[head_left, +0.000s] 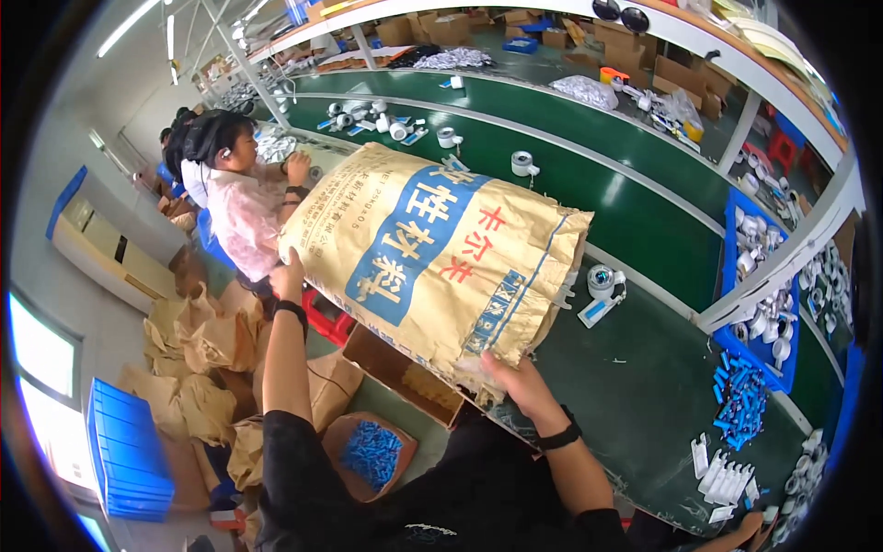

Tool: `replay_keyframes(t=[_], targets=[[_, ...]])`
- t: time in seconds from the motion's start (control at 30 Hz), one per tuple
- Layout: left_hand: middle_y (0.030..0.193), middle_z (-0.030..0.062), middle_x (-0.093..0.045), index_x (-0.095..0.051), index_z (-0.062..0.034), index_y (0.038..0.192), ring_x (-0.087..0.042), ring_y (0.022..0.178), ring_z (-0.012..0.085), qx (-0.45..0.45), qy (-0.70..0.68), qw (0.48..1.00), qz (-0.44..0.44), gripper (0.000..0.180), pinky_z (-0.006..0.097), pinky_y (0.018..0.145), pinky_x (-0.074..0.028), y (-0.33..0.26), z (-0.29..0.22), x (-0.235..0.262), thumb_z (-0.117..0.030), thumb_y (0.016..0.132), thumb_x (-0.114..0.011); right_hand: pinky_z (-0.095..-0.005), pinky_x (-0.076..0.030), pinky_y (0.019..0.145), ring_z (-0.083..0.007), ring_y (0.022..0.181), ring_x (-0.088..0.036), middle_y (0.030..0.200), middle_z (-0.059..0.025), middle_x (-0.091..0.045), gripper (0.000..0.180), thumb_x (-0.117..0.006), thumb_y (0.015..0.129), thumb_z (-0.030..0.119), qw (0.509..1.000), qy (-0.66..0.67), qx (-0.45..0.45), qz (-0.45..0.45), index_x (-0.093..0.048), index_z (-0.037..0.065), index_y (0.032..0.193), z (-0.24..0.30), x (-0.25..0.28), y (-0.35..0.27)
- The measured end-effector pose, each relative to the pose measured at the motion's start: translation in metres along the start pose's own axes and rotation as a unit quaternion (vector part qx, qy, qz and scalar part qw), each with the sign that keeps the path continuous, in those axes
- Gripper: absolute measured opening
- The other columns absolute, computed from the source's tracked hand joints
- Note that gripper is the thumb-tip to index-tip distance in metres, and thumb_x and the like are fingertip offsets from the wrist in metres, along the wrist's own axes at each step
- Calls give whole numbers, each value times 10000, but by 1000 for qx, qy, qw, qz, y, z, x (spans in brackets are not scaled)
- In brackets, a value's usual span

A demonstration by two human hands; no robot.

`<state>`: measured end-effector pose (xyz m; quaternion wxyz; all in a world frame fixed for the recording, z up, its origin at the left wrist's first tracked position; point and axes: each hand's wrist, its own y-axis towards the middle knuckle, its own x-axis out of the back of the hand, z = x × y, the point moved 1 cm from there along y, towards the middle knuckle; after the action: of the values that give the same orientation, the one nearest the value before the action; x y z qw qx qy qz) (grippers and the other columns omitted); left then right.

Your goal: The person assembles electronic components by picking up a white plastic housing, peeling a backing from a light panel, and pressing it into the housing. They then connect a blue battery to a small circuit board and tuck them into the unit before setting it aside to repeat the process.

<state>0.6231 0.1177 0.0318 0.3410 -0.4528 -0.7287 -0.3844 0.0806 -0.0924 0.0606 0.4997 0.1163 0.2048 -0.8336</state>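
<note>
A large tan paper sack with blue and red print is tilted across the middle of the view, over the near edge of the green work surface. My left hand grips its left edge, fingers partly hidden. At the frayed near corner, my right hand is closed on the sack's bottom. White pieces poke out from the ragged right end; whatever else is inside is hidden. Just right of the sack, a round white fitting lies beside a blue-and-white piece.
Below the sack stands a cardboard box; another holds blue parts. A co-worker sits at the left. On the right are a blue tray of white fittings, loose blue pieces and another person's hand.
</note>
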Motion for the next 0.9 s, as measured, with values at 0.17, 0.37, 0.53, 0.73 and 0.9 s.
replay_keyframes(t=[0.17,0.37,0.53,0.73,0.9], targets=[[845,96,-683,-632,-29,1243,-657,801,265,201,-444,782,388,950,418,729,-522,-30,47,-37,-872,853,-434,-331,-411,1080,-184,1249,-553,1382,-86,-600,486,-617,1035,275,999,8,23,-47,-534,-29,1405,1,-11,-6],[1211,107,-684,-573,-3,1328,-668,1021,278,147,-485,792,342,603,412,863,-554,16,67,-99,-518,1044,-443,-320,-424,1057,-168,1226,-555,1368,-83,-604,470,-567,1062,300,996,69,-2,-52,-541,-33,1394,-27,-12,-15],[1320,117,-644,-528,-9,1414,-633,1154,256,-55,-548,788,273,529,375,958,-532,138,41,-5,-373,1033,-488,-288,-471,948,-123,1089,-601,1218,-70,-685,483,-568,1054,392,994,48,13,-100,-645,-34,1268,-34,-23,1],[1140,192,-685,-598,111,1240,-639,982,267,-95,-455,837,288,593,384,880,-504,42,-73,8,-435,1054,-463,-282,-477,697,-79,795,-594,885,-7,-685,476,-536,1066,420,968,-2,116,-222,-684,-32,1091,-21,7,17],[1306,188,-632,-530,48,1398,-639,1115,272,-268,-296,902,165,580,382,891,-553,91,3,14,-358,987,-585,-429,-484,627,-260,626,-613,735,-161,-628,425,-466,1077,335,973,-127,192,-33,-645,-19,925,33,-37,2]])
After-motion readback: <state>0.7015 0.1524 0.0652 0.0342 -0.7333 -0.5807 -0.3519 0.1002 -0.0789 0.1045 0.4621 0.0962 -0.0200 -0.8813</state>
